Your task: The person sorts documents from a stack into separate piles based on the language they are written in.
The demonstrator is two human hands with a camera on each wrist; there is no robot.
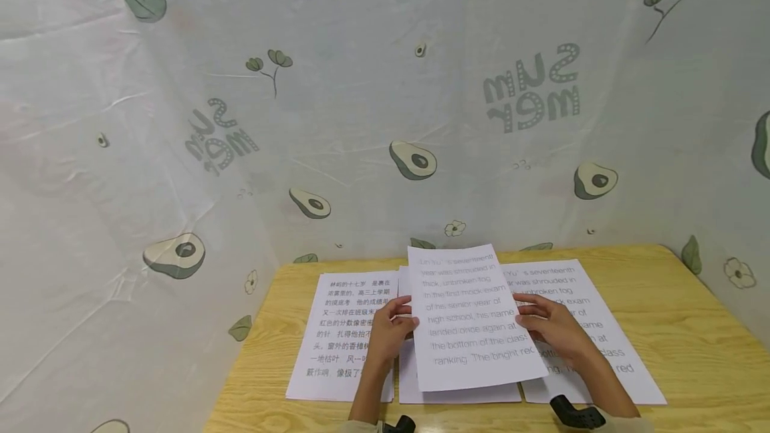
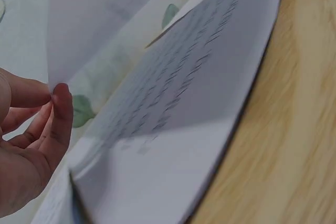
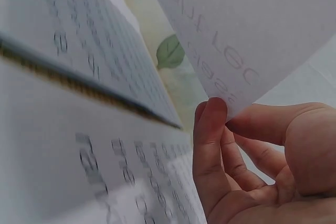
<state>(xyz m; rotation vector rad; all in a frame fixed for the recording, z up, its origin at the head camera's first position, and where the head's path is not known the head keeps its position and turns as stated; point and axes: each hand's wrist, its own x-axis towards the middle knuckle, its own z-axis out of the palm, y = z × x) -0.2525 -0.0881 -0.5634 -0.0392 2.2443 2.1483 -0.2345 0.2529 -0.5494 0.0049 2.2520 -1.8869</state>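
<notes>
A printed sheet of paper (image 1: 469, 323) with large English text is raised over the middle papers (image 1: 460, 395), tilted a little. My left hand (image 1: 388, 333) pinches its left edge between thumb and fingertips, which the left wrist view shows close up at the paper's edge (image 2: 79, 35). On the opposite edge, my right hand (image 1: 556, 326) pinches the sheet; in the right wrist view, thumb and index finger meet at its margin (image 3: 231, 111). Most of the middle papers are hidden behind the raised sheet.
Left of the middle papers lie pages with Chinese text (image 1: 337, 353). On the right lie pages with the same English text (image 1: 607, 353), partly covered by my right hand and forearm. The wooden table (image 1: 704, 326) backs onto a patterned cloth (image 1: 361, 85).
</notes>
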